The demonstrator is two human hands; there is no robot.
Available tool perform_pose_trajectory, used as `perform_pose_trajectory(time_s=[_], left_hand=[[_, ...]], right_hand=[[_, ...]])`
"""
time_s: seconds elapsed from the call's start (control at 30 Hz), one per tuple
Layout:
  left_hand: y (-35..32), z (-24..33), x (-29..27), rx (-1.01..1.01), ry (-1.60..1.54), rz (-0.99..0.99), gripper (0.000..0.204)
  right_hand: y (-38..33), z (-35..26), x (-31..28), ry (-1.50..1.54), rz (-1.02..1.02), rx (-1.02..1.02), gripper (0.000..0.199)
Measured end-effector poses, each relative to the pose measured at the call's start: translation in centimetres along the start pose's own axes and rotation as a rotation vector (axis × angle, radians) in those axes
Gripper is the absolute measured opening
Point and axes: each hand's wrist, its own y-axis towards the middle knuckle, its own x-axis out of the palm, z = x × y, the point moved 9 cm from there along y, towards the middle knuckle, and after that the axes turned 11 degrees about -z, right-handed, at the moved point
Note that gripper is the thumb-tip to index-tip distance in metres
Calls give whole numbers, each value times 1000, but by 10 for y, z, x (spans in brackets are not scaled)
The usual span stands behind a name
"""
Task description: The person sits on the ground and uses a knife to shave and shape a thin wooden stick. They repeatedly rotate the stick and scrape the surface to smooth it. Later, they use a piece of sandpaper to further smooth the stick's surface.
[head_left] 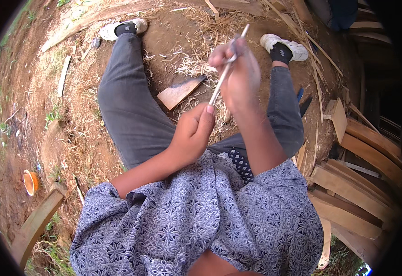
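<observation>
You sit on bare reddish dirt [21, 138] strewn with pale shavings. Your left hand [192, 133] is clenched round the lower end of a thin pale bamboo strip [224, 73], thumb up. Your right hand [237, 73] grasps it higher, above your knees. Stacked wooden planks [357, 179] crowd your right; a flat wedge-shaped wood offcut [180, 92] lies between your legs.

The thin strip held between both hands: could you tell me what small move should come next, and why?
Probably a short draw of the blade along the strip, away from the body. The right hand presses blade and strip together near the strip's far end, the left hand pins its near end with the thumb, and shavings lie below.
</observation>
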Motion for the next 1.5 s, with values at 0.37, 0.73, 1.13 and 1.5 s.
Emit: perform_pose_trajectory(time_s=[0.37, 0.73, 1.13, 1.5], left_hand=[[1, -11, -2, -14, -10, -44, 34], [-7, -5, -5, 30, -13, -21, 36], [2, -12, -22, -10, 35, 19, 30], [-21, -23, 1, 5, 80, -48, 31]], right_hand=[[0, 12, -11, 100, -27, 34, 35], [-8, 22, 11, -57, -80, 83, 36], [20, 2, -32, 52, 58, 5, 34], [16, 11, -20, -89, -25, 49, 34]])
